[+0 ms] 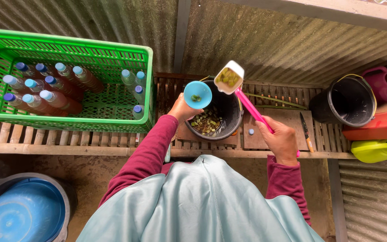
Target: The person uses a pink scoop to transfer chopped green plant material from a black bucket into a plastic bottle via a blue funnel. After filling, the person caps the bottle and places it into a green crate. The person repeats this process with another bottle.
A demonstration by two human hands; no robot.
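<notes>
Blue funnel [197, 94] smooth plastic, slightly glossy. Ladle [229, 77] white plastic scoop on a glossy pink plastic handle. Black bucket [234, 112] matt plastic. Green crate [68, 49] moulded plastic lattice, semi-gloss. Bottles [45, 87] clear plastic with smooth blue caps. Bench [45, 139] raw wood slats, rough, weathered. Wall [269, 40] corrugated metal sheet, dull, stained. Sleeves [148, 154] maroon matt cloth; headscarf [202, 201] pale satin-like cloth, soft sheen. Knife [305, 130] metal blade, wooden-looking handle.

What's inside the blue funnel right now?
A few small green pieces lie at the bottom of the blue funnel, held by the left hand. Its spout and whatever it feeds are hidden beneath the bowl. The right hand holds a pink-handled ladle of chopped pieces beside it.
</notes>
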